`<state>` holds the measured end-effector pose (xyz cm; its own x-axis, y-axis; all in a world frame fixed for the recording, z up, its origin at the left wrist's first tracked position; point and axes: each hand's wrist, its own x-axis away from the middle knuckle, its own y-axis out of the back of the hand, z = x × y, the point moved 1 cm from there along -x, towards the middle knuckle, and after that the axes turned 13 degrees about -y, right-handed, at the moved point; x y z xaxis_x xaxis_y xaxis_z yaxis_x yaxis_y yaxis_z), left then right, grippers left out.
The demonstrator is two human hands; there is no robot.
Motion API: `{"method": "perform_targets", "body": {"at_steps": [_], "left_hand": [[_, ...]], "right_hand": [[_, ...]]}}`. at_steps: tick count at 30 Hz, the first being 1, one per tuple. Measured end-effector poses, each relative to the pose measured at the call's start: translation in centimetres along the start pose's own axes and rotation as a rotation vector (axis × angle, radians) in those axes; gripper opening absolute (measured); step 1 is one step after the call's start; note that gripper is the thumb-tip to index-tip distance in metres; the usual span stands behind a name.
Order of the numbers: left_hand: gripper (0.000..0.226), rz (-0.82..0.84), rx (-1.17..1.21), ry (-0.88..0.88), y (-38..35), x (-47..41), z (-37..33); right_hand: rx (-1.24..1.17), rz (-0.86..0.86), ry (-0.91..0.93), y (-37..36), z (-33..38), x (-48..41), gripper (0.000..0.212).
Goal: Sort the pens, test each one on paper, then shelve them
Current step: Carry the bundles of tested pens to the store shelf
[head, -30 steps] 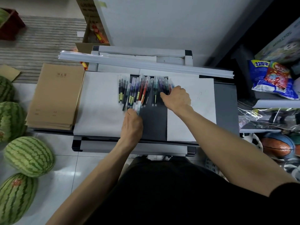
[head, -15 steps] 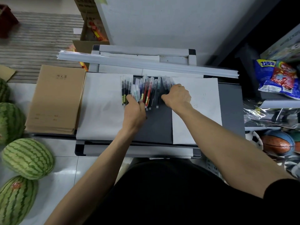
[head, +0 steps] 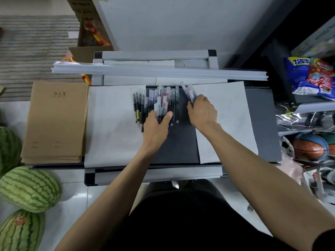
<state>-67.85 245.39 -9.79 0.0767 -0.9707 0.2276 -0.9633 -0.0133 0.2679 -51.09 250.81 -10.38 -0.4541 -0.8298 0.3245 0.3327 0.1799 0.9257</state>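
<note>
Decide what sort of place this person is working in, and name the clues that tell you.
Probably a small general shop: watermelons are piled at the left, snack packets and a basketball are stocked at the right, and a stack of brown notebooks lies near the pens.

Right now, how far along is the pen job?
Early. Sorting is in hand: the left hand grips a bunch of pens from the main row, and the right hand pinches two pens at the edge of the right sheet. Black pens already lie grouped on the left sheet. A few scribbles suggest some testing. Shelving is not begun.
</note>
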Motion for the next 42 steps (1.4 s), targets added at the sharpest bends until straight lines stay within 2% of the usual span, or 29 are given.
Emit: {"method": "perform_targets", "body": {"at_steps": [5, 15, 19, 21, 23, 25, 29, 34, 38, 42], "left_hand": [[0.02, 0.011, 0.036, -0.027, -1.2, 0.3, -0.3], [0.048, 0.008, 0.183, 0.034, -4.1, -0.4, 0.6], [0.045, -0.011, 0.195, -0.023, -5.0, -1.1, 0.5], [0.044, -0.019, 0.176, -0.098, -5.5, -1.2, 0.2], [0.047, -0.021, 0.143, -0.17, -6.2, -1.3, -0.3], [0.049, -0.028, 0.128, -0.249, -6.8, -1.4, -0.6], [0.051, -0.101, 0.181, -0.352, -7.9, -1.6, -0.5], [0.046, -0.188, 0.212, -0.505, -9.1, -1.6, -0.3], [0.044, -0.23, 0.212, -0.674, -9.9, -1.5, -0.1], [0.049, -0.23, 0.166, -0.729, -10.4, -1.7, 1.2]], "right_hand": [[-0.175, -0.004, -0.045, 0.2, -0.7, 0.6, 0.034], [-0.951, 0.347, -0.209, 0.5, -3.2, 0.8, 0.018], [-1.199, 0.425, -0.224, 0.8, -3.5, 1.6, 0.012], [-1.326, 0.476, -0.218, 0.9, -3.6, 1.9, 0.015], [-1.368, 0.486, -0.183, 1.3, -3.5, 2.2, 0.029], [-1.352, 0.437, -0.111, 1.8, -3.3, 2.4, 0.041], [-1.327, 0.158, -0.032, 1.7, -3.0, 2.3, 0.058], [-1.315, -0.16, -0.091, 0.1, -3.4, 2.2, 0.052], [-1.298, -0.26, 0.021, -1.6, -4.7, 1.8, 0.047], [-1.224, -0.261, 0.033, -3.4, -5.7, 1.4, 0.048]]}}
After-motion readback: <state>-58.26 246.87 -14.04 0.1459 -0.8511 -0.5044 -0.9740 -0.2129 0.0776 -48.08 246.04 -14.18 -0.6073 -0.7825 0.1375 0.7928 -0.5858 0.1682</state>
